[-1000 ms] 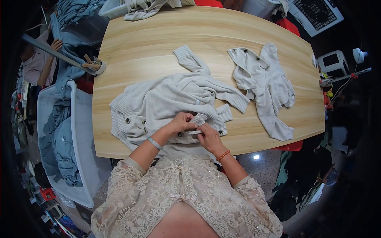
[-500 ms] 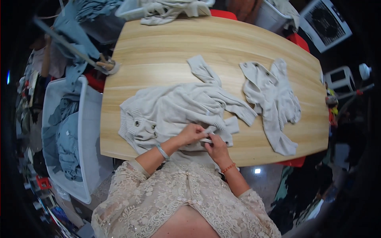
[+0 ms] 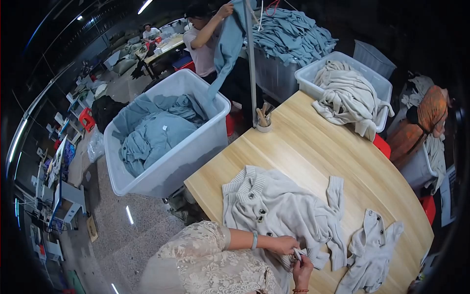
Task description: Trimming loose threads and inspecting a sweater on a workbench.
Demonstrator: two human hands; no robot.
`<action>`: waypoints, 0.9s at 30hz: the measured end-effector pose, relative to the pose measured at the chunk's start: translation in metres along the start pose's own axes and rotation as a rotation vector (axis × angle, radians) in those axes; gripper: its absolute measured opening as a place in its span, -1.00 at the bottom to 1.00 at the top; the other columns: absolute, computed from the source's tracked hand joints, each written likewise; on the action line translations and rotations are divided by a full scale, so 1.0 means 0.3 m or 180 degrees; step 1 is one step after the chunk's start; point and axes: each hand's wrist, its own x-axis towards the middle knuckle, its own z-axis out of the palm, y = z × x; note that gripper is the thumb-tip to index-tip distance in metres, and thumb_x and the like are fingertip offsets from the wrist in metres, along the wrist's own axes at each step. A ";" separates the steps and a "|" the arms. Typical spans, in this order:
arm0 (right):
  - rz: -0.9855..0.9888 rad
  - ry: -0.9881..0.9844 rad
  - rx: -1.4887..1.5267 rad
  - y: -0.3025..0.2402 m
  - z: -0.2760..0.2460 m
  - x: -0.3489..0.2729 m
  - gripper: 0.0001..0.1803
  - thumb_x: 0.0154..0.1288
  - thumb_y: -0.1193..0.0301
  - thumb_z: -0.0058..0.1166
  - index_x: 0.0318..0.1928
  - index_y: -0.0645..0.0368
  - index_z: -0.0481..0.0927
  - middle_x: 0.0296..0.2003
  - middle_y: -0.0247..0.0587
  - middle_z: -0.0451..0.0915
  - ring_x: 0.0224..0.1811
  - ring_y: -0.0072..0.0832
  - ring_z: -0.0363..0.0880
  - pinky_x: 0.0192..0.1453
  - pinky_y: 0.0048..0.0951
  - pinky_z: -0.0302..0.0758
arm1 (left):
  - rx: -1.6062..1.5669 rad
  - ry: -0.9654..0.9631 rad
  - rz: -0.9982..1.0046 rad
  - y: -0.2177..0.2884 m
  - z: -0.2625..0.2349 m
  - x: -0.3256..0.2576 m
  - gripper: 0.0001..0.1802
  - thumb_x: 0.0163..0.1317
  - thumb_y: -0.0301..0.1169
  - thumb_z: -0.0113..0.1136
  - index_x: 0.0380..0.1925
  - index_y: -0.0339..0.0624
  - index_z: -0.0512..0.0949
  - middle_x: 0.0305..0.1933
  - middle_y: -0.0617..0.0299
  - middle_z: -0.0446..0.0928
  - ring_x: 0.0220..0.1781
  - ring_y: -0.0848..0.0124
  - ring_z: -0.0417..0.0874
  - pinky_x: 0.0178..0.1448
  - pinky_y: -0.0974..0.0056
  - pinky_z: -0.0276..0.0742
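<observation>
At the near edge of a wooden tabletop (image 3: pixel 313 147), the left hand (image 3: pixel 283 243) and right hand (image 3: pixel 302 267) meet, fingers closed together, pinching a small white tag (image 3: pixel 297 254) at the hem of a cream knitted cardigan (image 3: pixel 279 208). The cardigan lies flat and spread near that edge; its long axis runs from the ribbed, buttoned collar, which points toward the table's left corner, to the hem at the hands, with one sleeve reaching toward the table's middle. A second cream cardigan (image 3: pixel 369 252) lies crumpled just beside it toward the right end. A cup of tools (image 3: pixel 263 122) and a metal pole (image 3: pixel 251 63) stand at the far-left edge. A clear bin of cream knitwear (image 3: pixel 350 93) sits past the far edge, and a white bin of blue garments (image 3: pixel 161 137) stands on the floor to the left, where another person (image 3: pixel 208 39) lifts a blue garment.
</observation>
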 end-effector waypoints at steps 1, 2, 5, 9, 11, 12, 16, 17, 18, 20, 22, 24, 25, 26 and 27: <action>-0.0049 0.0084 0.0027 0.027 0.006 0.006 -0.81 0.05 0.70 -0.06 -0.27 0.43 0.54 -0.47 -0.12 0.55 -0.48 -0.43 0.59 -0.39 -0.45 0.52 | -0.0113 -0.0041 -0.0029 0.012 -0.007 0.011 -0.72 -0.06 -0.39 0.07 -0.32 -0.30 0.53 -0.37 -0.11 0.54 -0.24 -0.08 0.55 -0.14 0.02 0.44; -0.0031 0.0103 0.0007 0.053 0.001 0.001 -0.81 0.05 0.70 -0.06 -0.27 0.43 0.54 -0.47 -0.12 0.55 -0.48 -0.43 0.59 -0.39 -0.45 0.52 | -0.0129 -0.0058 -0.0007 0.020 -0.015 0.021 -0.72 -0.06 -0.39 0.07 -0.32 -0.30 0.53 -0.37 -0.11 0.54 -0.24 -0.08 0.55 -0.14 0.02 0.44; 0.0337 -0.0193 0.0580 0.041 -0.020 -0.015 -0.82 0.07 0.70 -0.06 -0.29 0.39 0.56 -0.47 -0.23 0.54 -0.47 -0.51 0.56 -0.40 -0.51 0.51 | -0.0399 -0.0407 -0.0009 0.034 -0.026 0.038 -0.71 -0.05 -0.39 0.07 -0.30 -0.29 0.55 -0.39 -0.08 0.56 -0.30 0.08 0.59 -0.19 0.12 0.46; 0.0745 -0.0531 0.1679 -0.051 -0.073 0.002 -0.74 0.09 0.62 0.07 -0.15 0.34 0.48 -0.39 -0.26 0.49 -0.41 -0.60 0.49 -0.31 -0.56 0.51 | -0.1105 -0.0202 0.0383 0.025 -0.065 0.022 -0.70 0.06 -0.31 0.18 -0.25 -0.30 0.55 -0.40 0.07 0.59 -0.34 0.44 0.56 -0.21 0.27 0.47; 0.0348 0.0253 0.1531 -0.174 -0.054 0.018 -0.62 0.10 0.56 0.14 -0.02 0.24 0.46 -0.37 -0.29 0.55 -0.41 -0.60 0.50 -0.30 -0.57 0.48 | -0.1773 -0.0358 -0.0139 0.028 -0.050 0.028 -0.68 0.12 -0.27 0.20 -0.22 -0.29 0.54 -0.39 0.15 0.57 -0.33 0.55 0.50 -0.22 0.33 0.45; 0.0195 0.0333 0.0852 -0.195 -0.064 0.032 -0.60 0.05 0.51 0.19 -0.04 0.24 0.48 -0.35 -0.22 0.54 -0.38 -0.54 0.52 -0.29 -0.52 0.49 | -0.1565 -0.0413 -0.0052 0.064 -0.068 0.030 -0.68 0.13 -0.27 0.20 -0.21 -0.29 0.54 -0.39 0.17 0.56 -0.33 0.57 0.47 -0.22 0.34 0.44; -0.0240 0.0438 -0.0274 -0.245 -0.116 0.030 -0.63 -0.01 0.48 0.25 -0.13 0.25 0.53 -0.40 -0.20 0.56 -0.48 -0.59 0.49 -0.40 -0.58 0.44 | -0.1006 -0.0259 0.0092 0.226 -0.139 0.006 -0.61 0.12 -0.20 0.25 -0.18 -0.28 0.54 -0.38 0.16 0.55 -0.39 0.48 0.46 -0.29 0.37 0.40; -0.0168 0.0461 -0.0257 -0.240 -0.134 0.015 -0.65 -0.01 0.49 0.24 -0.14 0.26 0.52 -0.41 -0.23 0.56 -0.48 -0.62 0.47 -0.41 -0.59 0.43 | -0.0850 -0.0411 0.0253 0.198 -0.134 -0.002 -0.49 0.06 -0.17 0.29 -0.03 -0.21 0.48 -0.23 0.13 0.54 -0.25 0.35 0.52 -0.15 0.27 0.40; -0.0117 0.0489 -0.0234 -0.229 -0.160 0.005 -0.66 0.00 0.49 0.24 -0.16 0.27 0.52 -0.41 -0.27 0.55 -0.48 -0.64 0.46 -0.42 -0.60 0.42 | -0.0179 -0.0038 0.0615 0.180 -0.140 -0.021 -0.41 0.01 -0.19 0.32 0.05 -0.16 0.42 -0.15 0.12 0.51 -0.13 0.29 0.50 -0.03 0.19 0.35; 0.0318 0.0375 0.0476 -0.211 -0.242 -0.025 -0.75 0.01 0.53 0.19 -0.23 0.26 0.51 -0.41 -0.41 0.51 -0.43 -0.70 0.43 -0.38 -0.65 0.37 | 0.0858 0.0248 0.0698 0.126 -0.177 -0.066 -0.17 -0.15 -0.29 0.36 0.22 -0.02 0.26 0.04 0.10 0.42 0.13 0.14 0.38 0.19 0.00 0.14; 0.0072 0.0666 0.1139 -0.279 -0.367 -0.069 -0.78 0.03 0.51 0.14 -0.25 0.24 0.50 -0.36 -0.40 0.49 -0.35 -0.69 0.43 -0.29 -0.63 0.37 | 0.2506 0.0390 0.0101 0.042 -0.225 -0.088 -0.19 -0.24 -0.24 0.41 0.14 0.00 0.35 0.00 0.17 0.47 0.17 0.17 0.35 0.16 0.07 0.21; -0.0679 0.1212 0.1624 -0.239 -0.487 -0.117 -0.73 0.03 0.47 0.05 -0.19 0.23 0.44 -0.24 -0.30 0.46 -0.21 -0.61 0.42 -0.14 -0.54 0.37 | 0.1777 0.0676 -0.0333 -0.016 -0.309 -0.093 -0.39 -0.21 -0.47 0.25 0.00 -0.07 0.46 -0.13 0.14 0.53 0.07 0.17 0.46 0.18 0.04 0.22; -0.0732 0.1346 0.2055 -0.309 -0.513 -0.118 -0.67 0.03 0.47 0.02 -0.13 0.24 0.40 -0.18 -0.28 0.44 -0.14 -0.55 0.42 -0.04 -0.50 0.37 | 0.1274 0.0865 -0.0321 -0.021 -0.347 -0.084 -0.58 -0.15 -0.50 0.24 -0.16 -0.11 0.54 -0.23 0.09 0.58 -0.02 0.14 0.55 0.06 0.11 0.39; -0.0747 0.1337 0.1963 -0.317 -0.527 -0.111 -0.66 0.05 0.48 0.03 -0.10 0.24 0.39 -0.17 -0.27 0.45 -0.10 -0.54 0.43 0.01 -0.49 0.37 | 0.0658 0.1098 -0.0326 -0.015 -0.363 -0.079 -0.63 -0.11 -0.50 0.24 -0.18 -0.12 0.54 -0.23 0.05 0.59 -0.07 0.11 0.59 -0.03 0.15 0.44; -0.0775 0.1356 0.1841 -0.313 -0.561 -0.106 -0.65 0.07 0.49 0.05 -0.08 0.24 0.39 -0.16 -0.27 0.45 -0.07 -0.53 0.43 0.07 -0.48 0.37 | 0.0024 0.1317 -0.0285 0.028 -0.373 -0.056 -0.68 -0.07 -0.49 0.24 -0.21 -0.13 0.55 -0.24 0.00 0.60 -0.13 0.08 0.62 -0.12 0.19 0.50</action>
